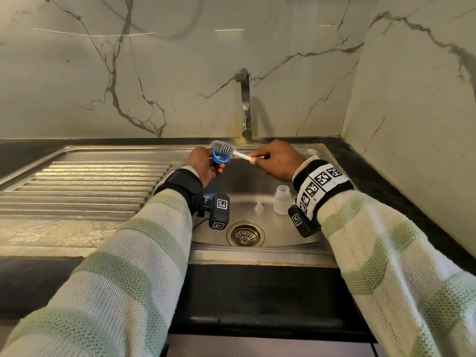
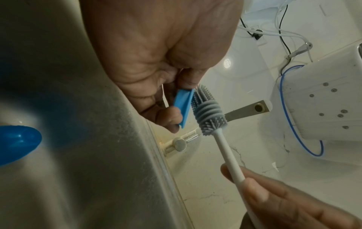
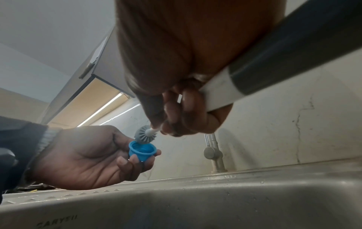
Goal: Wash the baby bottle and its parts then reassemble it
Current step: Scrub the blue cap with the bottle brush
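Over the sink my left hand [image 1: 206, 163] pinches a blue bottle cap [image 1: 219, 157] by its rim, open side toward me. In the right wrist view the blue cap [image 3: 142, 151] sits between left thumb and fingertips. My right hand [image 1: 273, 161] grips the white handle of a grey silicone bottle brush [image 1: 223, 148], whose bristle head lies against the cap's edge. The left wrist view shows that brush [image 2: 207, 111] alongside the cap [image 2: 183, 106]. A clear bottle body [image 1: 282, 199] stands upright in the basin, and a clear nipple [image 1: 258, 207] stands to its left.
The steel sink [image 1: 257, 253] has a round drain [image 1: 245, 235] in front. A tap [image 1: 244, 104] rises behind the hands, with no water running. A ribbed draining board [image 1: 85, 186] lies left; marble walls close the back and right.
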### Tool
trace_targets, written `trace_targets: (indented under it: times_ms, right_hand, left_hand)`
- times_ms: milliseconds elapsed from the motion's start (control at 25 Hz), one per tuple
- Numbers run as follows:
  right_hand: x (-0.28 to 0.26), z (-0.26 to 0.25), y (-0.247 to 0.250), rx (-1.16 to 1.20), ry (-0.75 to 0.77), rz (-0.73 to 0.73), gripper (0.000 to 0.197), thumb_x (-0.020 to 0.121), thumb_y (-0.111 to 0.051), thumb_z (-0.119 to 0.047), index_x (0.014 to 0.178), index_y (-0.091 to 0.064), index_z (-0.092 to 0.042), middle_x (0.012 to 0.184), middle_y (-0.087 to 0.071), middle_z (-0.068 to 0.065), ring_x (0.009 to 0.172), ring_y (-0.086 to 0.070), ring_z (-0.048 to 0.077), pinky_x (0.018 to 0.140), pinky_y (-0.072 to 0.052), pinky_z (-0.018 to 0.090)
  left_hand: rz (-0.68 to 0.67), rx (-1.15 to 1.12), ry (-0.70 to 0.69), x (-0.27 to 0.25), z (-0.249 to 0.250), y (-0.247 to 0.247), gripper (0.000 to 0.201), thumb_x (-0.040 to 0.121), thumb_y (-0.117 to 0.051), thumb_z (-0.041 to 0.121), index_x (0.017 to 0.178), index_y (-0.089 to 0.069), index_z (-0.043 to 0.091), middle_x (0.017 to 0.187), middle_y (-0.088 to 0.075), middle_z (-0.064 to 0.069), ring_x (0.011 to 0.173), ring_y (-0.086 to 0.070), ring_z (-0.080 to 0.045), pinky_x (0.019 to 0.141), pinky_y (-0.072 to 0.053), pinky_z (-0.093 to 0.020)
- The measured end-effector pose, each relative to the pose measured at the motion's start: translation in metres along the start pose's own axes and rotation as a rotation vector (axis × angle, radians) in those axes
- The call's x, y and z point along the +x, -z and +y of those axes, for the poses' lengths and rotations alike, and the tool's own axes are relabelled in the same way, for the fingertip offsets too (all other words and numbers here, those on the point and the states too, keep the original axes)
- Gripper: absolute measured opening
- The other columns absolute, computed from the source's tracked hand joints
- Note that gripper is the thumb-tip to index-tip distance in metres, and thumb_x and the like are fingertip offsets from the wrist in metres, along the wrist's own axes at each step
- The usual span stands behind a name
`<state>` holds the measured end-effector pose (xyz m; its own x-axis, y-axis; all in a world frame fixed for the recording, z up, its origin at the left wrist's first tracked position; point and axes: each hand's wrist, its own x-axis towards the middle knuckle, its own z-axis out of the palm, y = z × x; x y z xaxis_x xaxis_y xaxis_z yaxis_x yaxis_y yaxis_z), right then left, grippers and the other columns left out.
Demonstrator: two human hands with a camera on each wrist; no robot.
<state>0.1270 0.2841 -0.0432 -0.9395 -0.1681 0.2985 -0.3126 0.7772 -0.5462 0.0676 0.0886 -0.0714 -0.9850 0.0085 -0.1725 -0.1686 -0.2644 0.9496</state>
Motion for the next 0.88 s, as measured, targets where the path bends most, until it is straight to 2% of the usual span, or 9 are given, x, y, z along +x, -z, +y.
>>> trace_targets:
  times_ms: [160,320,400,560,720,800,880]
  right_hand:
    - [-0.0014,-0.0023,-0.0003,0.034,0.001,-0.02,0.026,0.093,-0.063,-0.027,0.116,-0.072,-0.02,0.073,-0.063,-0.011,0.064,-0.056,0.01,0.06,-0.045,0.023]
    - [-0.0017,-0.0022,-0.0005,-0.005,0.016,-0.037,0.027,0.093,-0.063,-0.026,0.117,-0.072,-0.018,0.083,-0.065,-0.013,0.067,-0.055,0.004,0.061,-0.042,0.017]
    - [-0.0017,-0.0015,-0.0009,0.019,0.014,-0.058,0.027,0.093,-0.063,-0.024,0.118,-0.071,-0.017,0.082,-0.063,-0.015,0.067,-0.054,0.002,0.061,-0.04,0.016]
    - [-0.001,-0.0007,-0.0004,0.003,0.018,-0.045,0.027,0.093,-0.063,-0.026,0.118,-0.071,-0.018,0.092,-0.07,-0.007,0.069,-0.054,0.002,0.06,-0.039,0.015]
    - [-0.0016,-0.005,-0.0038,0.024,0.032,-0.028,0.026,0.094,-0.062,-0.025,0.117,-0.072,-0.018,0.084,-0.067,-0.008,0.067,-0.054,0.003,0.058,-0.039,0.016]
    - [-0.0026,-0.0051,-0.0054,0.045,0.039,-0.019,0.026,0.094,-0.062,-0.024,0.118,-0.071,-0.017,0.076,-0.061,-0.015,0.065,-0.052,0.002,0.057,-0.037,0.015]
    - [-0.0022,-0.0026,-0.0049,0.06,0.022,-0.024,0.026,0.094,-0.063,-0.023,0.118,-0.071,-0.017,0.075,-0.061,-0.016,0.065,-0.052,0.001,0.058,-0.037,0.014]
  left_hand:
    - [0.025,-0.033,-0.004,-0.0001,0.0013,0.0008,0.034,0.1,-0.026,0.011,0.104,-0.057,-0.002,0.08,-0.059,-0.015,0.057,-0.047,-0.018,0.045,-0.042,-0.023]
    - [0.086,-0.112,-0.053,-0.0006,0.0045,0.0021,0.033,0.099,-0.025,0.006,0.093,-0.056,-0.002,0.08,-0.059,-0.017,0.059,-0.052,-0.02,0.047,-0.044,-0.024]
    - [0.126,-0.133,-0.071,0.0022,0.0053,0.0042,0.032,0.097,-0.025,0.004,0.093,-0.057,-0.002,0.081,-0.061,-0.017,0.061,-0.056,-0.022,0.046,-0.047,-0.025]
    - [0.154,-0.117,-0.078,0.0071,0.0034,0.0056,0.031,0.096,-0.027,0.003,0.101,-0.057,-0.005,0.085,-0.063,-0.018,0.064,-0.058,-0.023,0.049,-0.051,-0.027]
    - [0.146,-0.075,-0.102,0.008,0.0012,0.0023,0.03,0.099,-0.03,0.005,0.097,-0.059,-0.002,0.082,-0.062,-0.017,0.063,-0.057,-0.022,0.052,-0.049,-0.028]
    - [0.135,-0.053,-0.116,0.0074,0.0003,0.0013,0.032,0.097,-0.029,0.002,0.09,-0.06,-0.001,0.08,-0.062,-0.017,0.062,-0.057,-0.022,0.053,-0.048,-0.029]
    - [0.132,-0.052,-0.12,0.0069,0.0008,0.0013,0.032,0.096,-0.029,0.001,0.088,-0.059,0.0,0.08,-0.062,-0.017,0.061,-0.056,-0.022,0.052,-0.048,-0.028]
